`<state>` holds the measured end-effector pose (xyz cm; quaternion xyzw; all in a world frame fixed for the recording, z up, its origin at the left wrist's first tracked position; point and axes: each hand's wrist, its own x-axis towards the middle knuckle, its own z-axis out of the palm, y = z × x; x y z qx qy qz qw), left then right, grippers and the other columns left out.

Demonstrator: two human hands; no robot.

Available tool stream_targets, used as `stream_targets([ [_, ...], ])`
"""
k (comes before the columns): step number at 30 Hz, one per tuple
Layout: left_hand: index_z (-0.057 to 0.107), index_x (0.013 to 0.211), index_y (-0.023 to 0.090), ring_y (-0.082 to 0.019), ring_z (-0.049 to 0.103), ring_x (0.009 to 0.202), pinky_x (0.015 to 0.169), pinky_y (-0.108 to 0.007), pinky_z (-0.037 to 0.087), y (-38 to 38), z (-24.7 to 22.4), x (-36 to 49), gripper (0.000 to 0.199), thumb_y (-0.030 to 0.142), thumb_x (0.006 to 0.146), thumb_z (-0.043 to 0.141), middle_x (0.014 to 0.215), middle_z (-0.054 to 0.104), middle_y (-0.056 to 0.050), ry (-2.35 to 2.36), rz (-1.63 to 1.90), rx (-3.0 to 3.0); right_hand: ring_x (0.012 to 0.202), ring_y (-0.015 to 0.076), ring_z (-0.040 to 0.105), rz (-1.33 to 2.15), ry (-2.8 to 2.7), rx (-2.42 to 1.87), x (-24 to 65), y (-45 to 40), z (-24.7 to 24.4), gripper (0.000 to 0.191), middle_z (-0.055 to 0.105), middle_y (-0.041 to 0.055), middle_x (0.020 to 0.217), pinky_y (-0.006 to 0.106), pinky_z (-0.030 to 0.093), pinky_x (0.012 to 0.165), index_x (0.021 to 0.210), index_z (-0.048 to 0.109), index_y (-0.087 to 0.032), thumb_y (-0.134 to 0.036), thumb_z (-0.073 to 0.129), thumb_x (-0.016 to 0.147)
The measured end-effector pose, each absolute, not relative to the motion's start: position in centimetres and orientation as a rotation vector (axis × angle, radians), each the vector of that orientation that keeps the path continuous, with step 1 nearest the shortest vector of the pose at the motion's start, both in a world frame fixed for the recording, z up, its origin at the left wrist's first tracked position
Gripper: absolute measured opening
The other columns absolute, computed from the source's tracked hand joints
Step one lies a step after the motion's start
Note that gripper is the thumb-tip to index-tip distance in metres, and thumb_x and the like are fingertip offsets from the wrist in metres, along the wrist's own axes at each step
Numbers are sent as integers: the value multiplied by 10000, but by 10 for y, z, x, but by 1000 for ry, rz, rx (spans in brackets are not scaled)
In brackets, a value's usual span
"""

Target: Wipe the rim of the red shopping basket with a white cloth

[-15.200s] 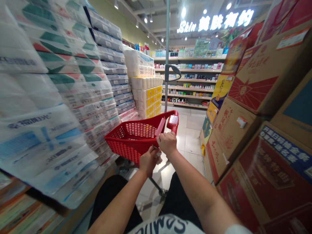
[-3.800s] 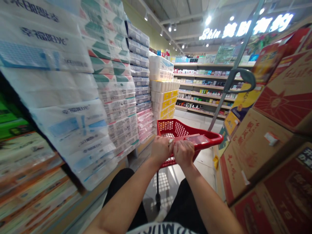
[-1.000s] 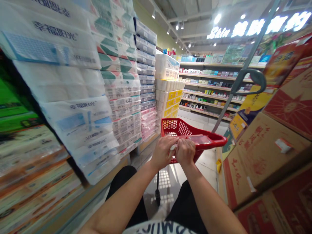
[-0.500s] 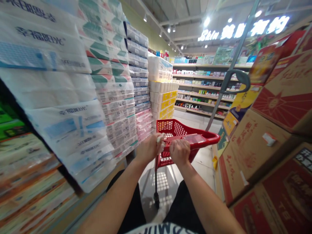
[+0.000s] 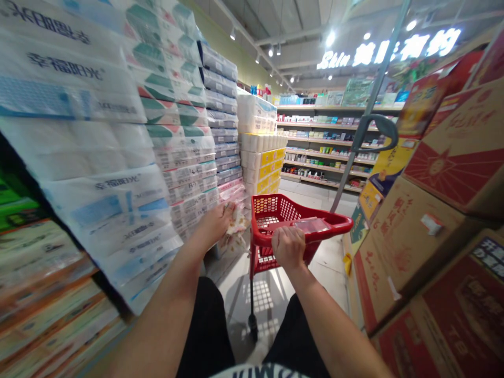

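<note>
A red shopping cart [image 5: 263, 239] with a perforated basket stands in front of me on the pale floor. My right hand [image 5: 289, 244] is wrapped round its handle bar, beside a clear-covered panel [image 5: 313, 226] on the handle. To the left of the cart, apart from it, my left hand [image 5: 222, 220] is closed on a crumpled floral cloth [image 5: 237, 224] that hangs from the fingers. The stacked tissue packs are just behind the cloth.
Tall stacks of plastic-wrapped tissue packs [image 5: 112, 199] line the left side. Cardboard cartons [image 5: 401, 241] are piled on the right. A grey metal pole [image 5: 356, 144] with a looped handle rises beyond the cart. Stocked shelves [image 5: 326, 142] stand at the back.
My left hand has moved off the cart handle to the left, and the floral cloth now hangs spread out from it. My right hand stays on the handle.
</note>
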<state>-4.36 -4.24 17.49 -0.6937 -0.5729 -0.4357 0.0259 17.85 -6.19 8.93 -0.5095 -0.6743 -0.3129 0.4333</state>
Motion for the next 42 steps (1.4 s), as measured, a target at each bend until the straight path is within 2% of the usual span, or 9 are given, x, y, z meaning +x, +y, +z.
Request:
stream_targets([
  [6, 616, 875, 184, -211, 596, 696, 651, -318, 416, -49, 186, -27, 447, 448, 958, 266, 759, 658, -66, -1818, -1071, -2201, 713, 168, 531, -771, -1709, -1308, 178, -61, 88, 251, 571, 19, 661, 326, 315, 786, 665, 553, -183, -193, 449, 893],
  [10, 602, 1027, 210, -202, 637, 802, 705, -304, 453, -47, 168, 13, 262, 379, 910, 440, 902, 689, -62, -1738, -1260, -2421, 719, 170, 526, -767, -1721, -1331, 179, -61, 88, 267, 575, 21, 669, 325, 310, 782, 672, 552, -187, -211, 431, 909],
  [14, 484, 1200, 218, -188, 641, 814, 718, -307, 484, -43, 143, 41, 416, 368, 824, 580, 997, 664, -56, -1592, -1445, -2499, 711, 171, 522, -793, -1708, -1296, 180, -59, 88, 261, 575, 26, 667, 326, 315, 779, 685, 556, -186, -211, 427, 910],
  [19, 573, 949, 203, -189, 602, 836, 766, -335, 481, -42, 131, 39, 162, 323, 875, 495, 890, 644, -48, -1378, -1384, -2468, 704, 169, 518, -800, -1697, -1277, 180, -58, 87, 267, 579, 28, 663, 328, 318, 781, 678, 560, -185, -207, 430, 911],
  [22, 628, 841, 217, -229, 566, 968, 896, -399, 433, -47, 131, 29, 197, 335, 888, 479, 864, 647, -55, -1323, -1178, -2382, 699, 169, 517, -809, -1694, -1288, 179, -58, 87, 269, 579, 27, 659, 329, 316, 777, 679, 560, -184, -215, 436, 915],
  [28, 563, 1190, 260, -181, 600, 878, 751, -290, 449, -59, 135, 21, 319, 354, 926, 413, 994, 638, -57, -1415, -923, -2465, 699, 164, 526, -808, -1697, -1279, 178, -59, 89, 263, 582, 20, 653, 329, 313, 781, 671, 552, -188, -210, 451, 912],
  [32, 544, 1134, 243, -192, 617, 769, 665, -285, 430, -49, 139, 25, 332, 457, 897, 451, 900, 661, -45, -1700, -854, -2340, 700, 163, 527, -804, -1685, -1277, 177, -59, 88, 254, 583, 17, 647, 332, 312, 794, 668, 549, -187, -209, 460, 905],
  [37, 577, 938, 208, -203, 580, 807, 742, -323, 433, -35, 132, 35, 233, 420, 853, 532, 796, 626, -35, -1532, -1035, -2327, 702, 165, 524, -801, -1686, -1282, 178, -60, 88, 267, 583, 22, 650, 335, 313, 796, 658, 544, -189, -210, 450, 906],
  [42, 624, 851, 194, -167, 550, 930, 862, -318, 424, -37, 115, 39, 297, 282, 940, 355, 918, 642, -51, -1081, -1267, -2603, 700, 175, 516, -800, -1681, -1283, 181, -60, 87, 260, 582, 24, 650, 341, 311, 782, 677, 556, -189, -229, 450, 911],
])
